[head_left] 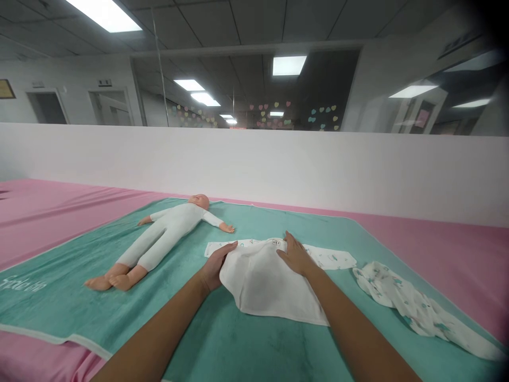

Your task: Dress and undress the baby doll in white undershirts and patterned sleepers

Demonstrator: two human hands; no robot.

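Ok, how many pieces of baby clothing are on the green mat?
2. A white garment lies spread in the middle under both hands, left hand and right hand. A printed garment lies crumpled at the right. The doll also wears a suit.

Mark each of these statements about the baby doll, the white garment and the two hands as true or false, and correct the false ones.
1. Both hands press flat on the white cotton baby garment. True: the left hand and the right hand rest on its upper edges.
2. The plastic baby doll in a white bodysuit lies face down. False: it lies on its back, arms spread.
3. The doll lies on the teal plush mat. True.
4. The crumpled white patterned cloth covers the doll. False: it lies apart, at the mat's right edge.
5. The right hand touches the doll. False: it rests on the garment.
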